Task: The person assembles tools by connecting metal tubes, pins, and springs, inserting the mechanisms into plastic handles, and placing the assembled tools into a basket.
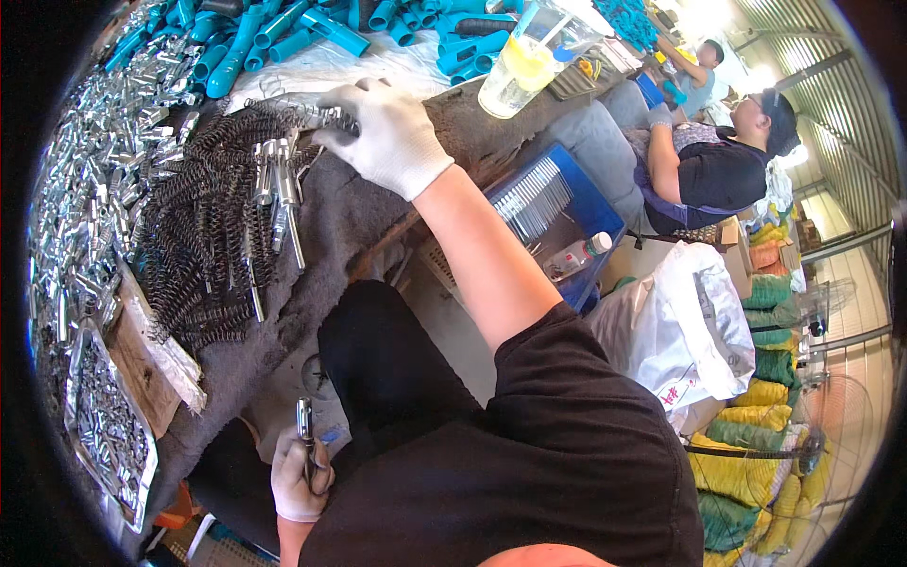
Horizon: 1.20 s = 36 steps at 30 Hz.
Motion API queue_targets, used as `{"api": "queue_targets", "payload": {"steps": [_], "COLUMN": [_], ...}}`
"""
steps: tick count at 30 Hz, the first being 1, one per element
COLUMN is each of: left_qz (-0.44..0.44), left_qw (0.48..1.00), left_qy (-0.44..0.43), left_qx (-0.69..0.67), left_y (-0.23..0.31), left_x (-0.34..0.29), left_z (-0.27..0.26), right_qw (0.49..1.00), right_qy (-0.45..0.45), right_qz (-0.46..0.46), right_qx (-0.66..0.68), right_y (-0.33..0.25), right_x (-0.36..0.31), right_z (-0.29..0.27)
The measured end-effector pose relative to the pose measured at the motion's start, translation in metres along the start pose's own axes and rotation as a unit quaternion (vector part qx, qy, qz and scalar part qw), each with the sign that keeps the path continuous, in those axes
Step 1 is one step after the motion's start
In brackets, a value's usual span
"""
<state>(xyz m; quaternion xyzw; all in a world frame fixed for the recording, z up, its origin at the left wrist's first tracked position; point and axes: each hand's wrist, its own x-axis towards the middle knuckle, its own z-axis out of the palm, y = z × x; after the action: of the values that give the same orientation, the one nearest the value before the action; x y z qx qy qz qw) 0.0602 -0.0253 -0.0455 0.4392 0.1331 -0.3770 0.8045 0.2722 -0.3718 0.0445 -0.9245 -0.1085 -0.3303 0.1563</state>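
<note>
In a white glove, my right hand [387, 132] reaches over the work surface, with its fingers curled around a coil spring [342, 120] at the edge of the spring pile. My left hand [300, 480], also gloved, is closed around a short silver and black metal cylinder [304, 420] held upright near my lap. Dark coil springs [203, 217] lie heaped below and left of my right hand. Several shiny metal tube parts with thin rods [277, 175] rest on top of them. What the left palm covers is hidden.
Loose silver metal parts [104, 198] cover the far left, above a tray of small pieces [118, 425] and a wooden board [151, 364]. Teal plastic handles [312, 33] lie at the back beside a plastic cup [520, 71]. A blue crate [590, 222] and white sack [675, 326] stand right; co-workers [709, 170] sit beyond.
</note>
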Motion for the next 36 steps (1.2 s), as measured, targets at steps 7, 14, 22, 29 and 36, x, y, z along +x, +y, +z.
{"api": "queue_targets", "payload": {"steps": [7, 14, 22, 29, 36], "left_qz": [0.006, -0.003, 0.014, 0.02, 0.021], "left_qw": [1.0, 0.999, 1.0, 0.999, 0.999], "left_qy": [0.005, 0.036, 0.025, 0.025, 0.03], "left_qx": [-0.006, 0.011, 0.005, 0.017, 0.007], "left_y": [-0.002, -0.002, -0.003, -0.004, -0.003], "left_x": [-0.006, -0.01, -0.015, -0.015, -0.012], "left_z": [0.004, 0.012, 0.016, 0.016, 0.012], "right_qw": [0.994, 0.99, 0.992, 0.982, 0.985], "right_qy": [0.086, 0.104, 0.06, 0.053, 0.041], "right_qz": [0.066, 0.096, 0.111, 0.166, 0.112], "right_qx": [0.004, 0.01, -0.013, 0.071, 0.124], "right_y": [-0.009, 0.0, -0.005, 0.002, -0.001], "right_x": [-0.001, 0.002, 0.002, 0.002, 0.005], "right_z": [0.0, 0.005, 0.0, -0.002, -0.006]}}
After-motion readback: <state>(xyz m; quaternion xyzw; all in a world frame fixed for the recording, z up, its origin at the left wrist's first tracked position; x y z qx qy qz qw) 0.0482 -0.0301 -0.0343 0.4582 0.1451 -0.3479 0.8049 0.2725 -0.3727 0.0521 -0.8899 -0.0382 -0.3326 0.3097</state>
